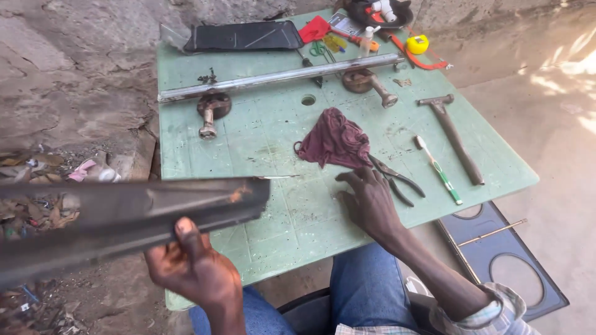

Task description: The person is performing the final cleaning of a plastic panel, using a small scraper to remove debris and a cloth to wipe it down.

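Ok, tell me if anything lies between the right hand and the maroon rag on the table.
Nothing visible does. The right hand rests on the green table just below the maroon rag, fingertips close to its lower edge. The pliers lie just to the right of the fingers, off that line.

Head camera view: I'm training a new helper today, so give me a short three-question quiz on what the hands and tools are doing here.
1. True or false: the left hand grips a long dark metal bar.
2. What does the right hand touch? A) hammer B) pliers C) toothbrush
3. What colour is the cloth on the green table?

Key: 1 true; 2 B; 3 maroon.
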